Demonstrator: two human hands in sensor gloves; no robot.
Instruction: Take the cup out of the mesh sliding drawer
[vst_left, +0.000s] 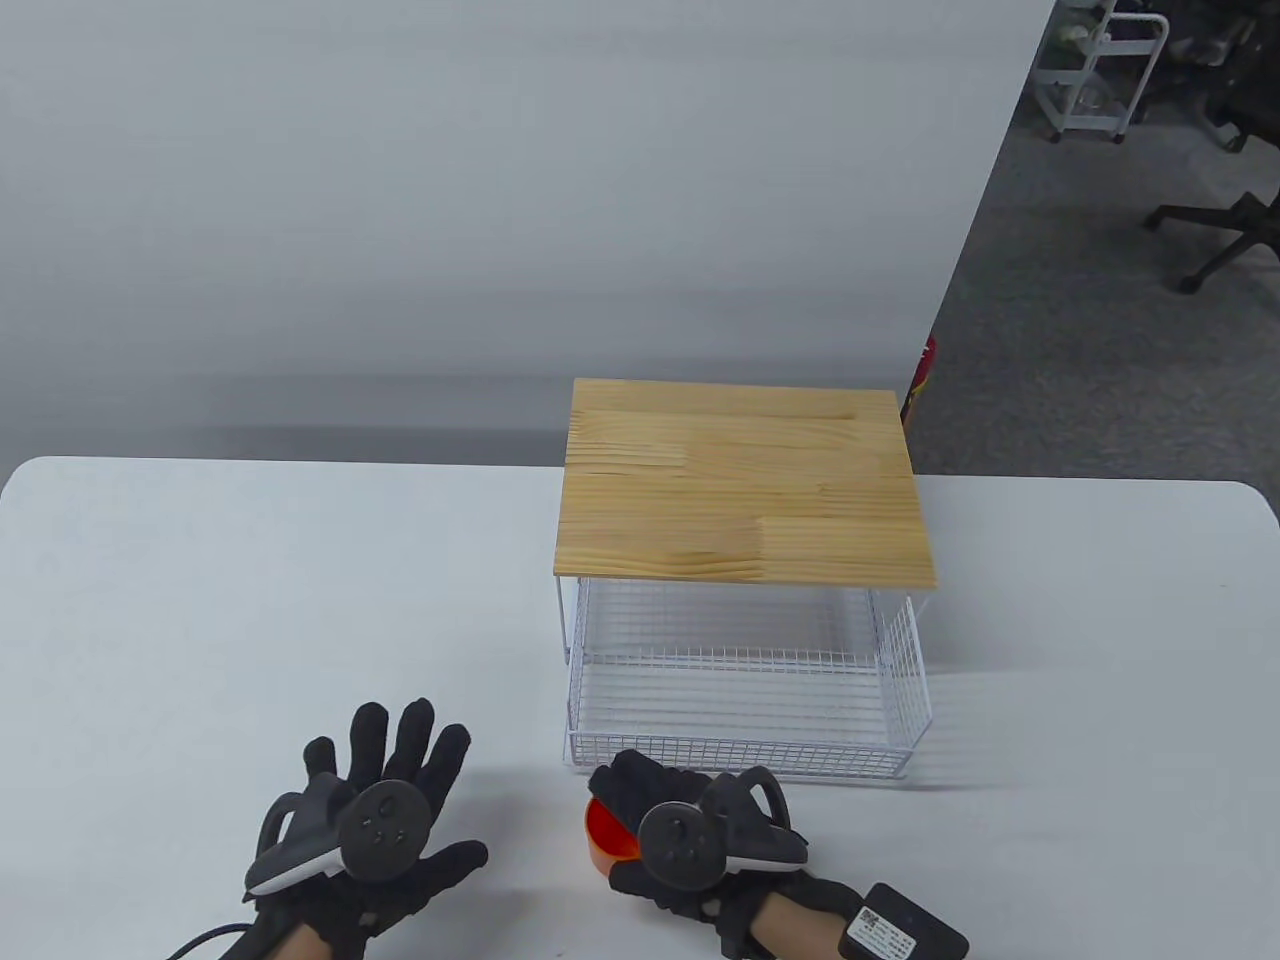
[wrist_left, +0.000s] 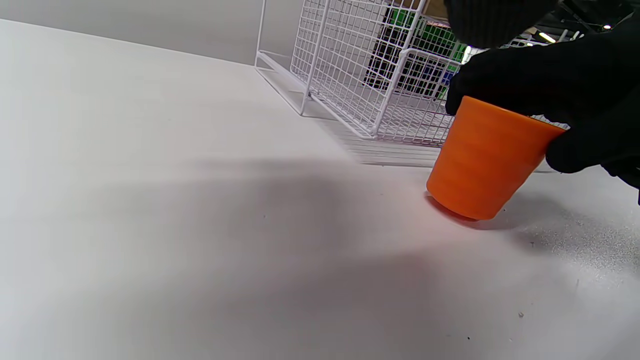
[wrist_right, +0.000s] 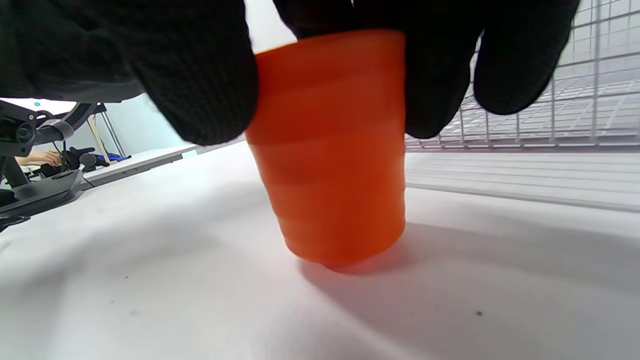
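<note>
Smooth tapered orange cup (wrist_left: 482, 160) in knit-gloved right hand (vst_left: 690, 835) beside white wire-mesh drawer (vst_left: 745, 720)

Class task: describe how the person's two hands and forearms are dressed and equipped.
Both the left hand and right hand wear black knit gloves with dark round-faced trackers. A black cable trails from the left wrist; a black box with a white label sits on the bare right forearm.

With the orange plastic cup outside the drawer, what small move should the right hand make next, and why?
Probably lower it the last bit and let go. The right hand grips the orange plastic cup by its rim, tilted, with its base at the white table, outside the white mesh drawer.
</note>
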